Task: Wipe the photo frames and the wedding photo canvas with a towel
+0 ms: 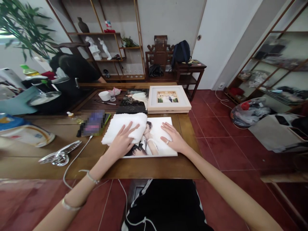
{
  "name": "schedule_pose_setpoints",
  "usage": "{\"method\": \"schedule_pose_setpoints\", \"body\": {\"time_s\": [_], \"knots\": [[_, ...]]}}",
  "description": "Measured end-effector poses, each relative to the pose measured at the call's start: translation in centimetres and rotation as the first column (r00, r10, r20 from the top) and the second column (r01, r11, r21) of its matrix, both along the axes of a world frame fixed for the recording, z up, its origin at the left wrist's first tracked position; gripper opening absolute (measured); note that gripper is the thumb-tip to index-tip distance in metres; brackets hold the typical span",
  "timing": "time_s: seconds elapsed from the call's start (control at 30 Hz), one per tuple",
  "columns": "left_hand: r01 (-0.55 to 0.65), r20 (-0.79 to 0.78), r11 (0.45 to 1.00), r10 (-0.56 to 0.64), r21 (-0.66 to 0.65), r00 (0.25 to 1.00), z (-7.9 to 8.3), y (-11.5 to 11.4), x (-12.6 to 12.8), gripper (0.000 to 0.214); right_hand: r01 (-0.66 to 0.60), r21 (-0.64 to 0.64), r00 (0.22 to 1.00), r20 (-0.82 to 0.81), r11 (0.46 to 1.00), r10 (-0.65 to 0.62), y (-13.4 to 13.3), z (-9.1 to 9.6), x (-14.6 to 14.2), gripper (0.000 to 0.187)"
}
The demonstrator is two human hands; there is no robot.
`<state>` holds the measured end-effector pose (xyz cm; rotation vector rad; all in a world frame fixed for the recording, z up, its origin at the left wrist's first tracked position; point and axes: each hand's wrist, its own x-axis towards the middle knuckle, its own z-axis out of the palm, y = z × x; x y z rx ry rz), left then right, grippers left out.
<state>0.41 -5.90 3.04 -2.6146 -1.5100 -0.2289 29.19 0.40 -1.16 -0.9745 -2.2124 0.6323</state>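
A white fluffy cloth [115, 126] lies folded over the left part of a photo panel [154, 144] that shows a couple on a white ground. Spread across the cloth, my left hand [124, 138] presses flat with its fingers apart. My right hand [173, 137], a ring on one finger, rests with outstretched fingers on the panel's right side. Behind the panel sit a pale framed photo [168, 110] and a dark picture [131, 104], whose front edge is close to the cloth.
Left on the wooden table [168, 168] are a phone [93, 123] with a white cable, a shiny metal object [61, 154] and a blue-and-white bottle [24, 130]. A white cup [104, 95] stands farther back. Across the table a person in black [77, 67] leans down.
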Motion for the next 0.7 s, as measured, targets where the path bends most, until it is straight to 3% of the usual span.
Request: {"method": "schedule_pose_setpoints", "body": {"time_s": [0.23, 0.37, 0.53, 0.7], "knots": [[0.009, 0.141, 0.999, -0.013, 0.032, 0.99, -0.1, -8.3, 3.5, 0.029, 0.006, -0.007, 1.0, 0.0, 1.0, -0.006, -0.1, 0.1, -0.1, 0.054], [0.073, 0.197, 0.995, -0.084, 0.064, 0.977, -0.8, -10.5, 5.6, 0.031, 0.006, -0.002, 1.0, -0.015, 1.0, -0.006, -0.1, 0.1, -0.1, 0.054], [0.102, 0.181, 0.994, -0.107, 0.035, 0.978, -0.3, -8.7, 6.7, 0.026, -0.021, -0.003, 1.0, 0.008, 1.0, 0.021, -0.1, 0.4, 0.1, 0.054], [0.006, 0.111, 0.997, 0.003, -0.077, 0.994, 1.2, -2.8, 5.8, 0.026, 0.0, -0.031, 1.0, 0.008, 1.0, 0.001, 0.0, 0.1, 0.2, 0.05]]}}
